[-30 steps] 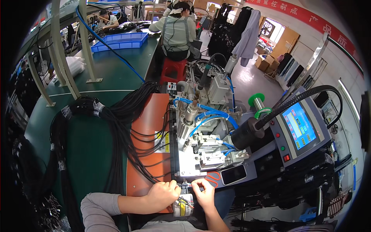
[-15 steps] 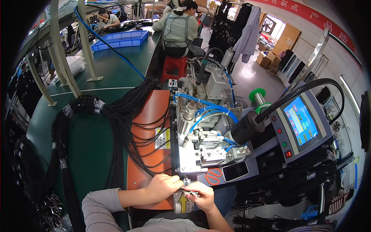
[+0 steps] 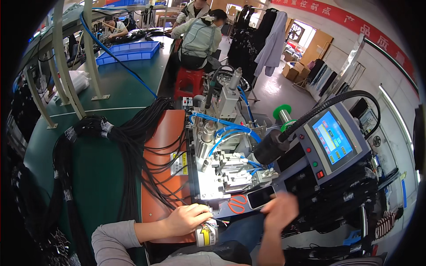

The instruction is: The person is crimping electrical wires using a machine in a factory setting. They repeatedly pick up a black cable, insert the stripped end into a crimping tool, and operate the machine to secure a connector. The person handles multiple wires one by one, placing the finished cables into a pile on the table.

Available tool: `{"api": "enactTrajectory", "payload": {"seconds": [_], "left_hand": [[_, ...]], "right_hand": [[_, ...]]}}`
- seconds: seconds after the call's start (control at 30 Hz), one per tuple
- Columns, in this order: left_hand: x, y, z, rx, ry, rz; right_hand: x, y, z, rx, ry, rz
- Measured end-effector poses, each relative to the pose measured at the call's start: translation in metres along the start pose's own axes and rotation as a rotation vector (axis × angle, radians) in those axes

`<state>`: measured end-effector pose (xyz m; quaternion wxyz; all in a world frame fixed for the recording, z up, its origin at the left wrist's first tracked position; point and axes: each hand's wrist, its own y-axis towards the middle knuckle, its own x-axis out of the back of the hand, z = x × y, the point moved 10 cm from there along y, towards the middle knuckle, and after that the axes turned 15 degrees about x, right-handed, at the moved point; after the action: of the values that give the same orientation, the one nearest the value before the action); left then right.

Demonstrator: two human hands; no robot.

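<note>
My left hand is closed around the end of a black cable. Thin coloured wires fan out from its fingertips, above a white label with a yellow arrow. My right hand is apart from the cable, beside the black phone; motion blur hides its fingers. Red-handled scissors lie left of the phone. Just beyond my left hand stands a metal bench machine with blue air hoses, brightly lit at its front.
A thick bundle of black cables spreads over the green table and the orange board. At the right, a touchscreen panel and a black flexible arm stand. Farther off are a blue tray and a seated person.
My right hand has left the wire ends and moved right, toward the phone. The left hand keeps hold of the cable, whose wires now show spread out. The whole view has shifted slightly.
</note>
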<state>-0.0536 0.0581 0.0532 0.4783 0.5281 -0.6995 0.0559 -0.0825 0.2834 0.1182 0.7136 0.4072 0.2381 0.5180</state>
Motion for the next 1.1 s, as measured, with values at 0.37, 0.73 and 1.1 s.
{"api": "enactTrajectory", "payload": {"seconds": [0.37, 0.73, 1.1], "left_hand": [[0.014, 0.002, -0.001, 0.022, 0.073, -0.049], [0.014, 0.001, -0.001, 0.0, 0.066, -0.091], [0.017, 0.008, 0.01, 0.138, -0.03, -0.107]], "right_hand": [[-0.096, 0.285, -0.02, 0.007, 0.223, 0.239], [-0.031, 0.166, -0.008, -0.073, 0.015, -0.061], [-0.082, -0.083, -0.02, -0.415, 0.19, 0.387]]}}
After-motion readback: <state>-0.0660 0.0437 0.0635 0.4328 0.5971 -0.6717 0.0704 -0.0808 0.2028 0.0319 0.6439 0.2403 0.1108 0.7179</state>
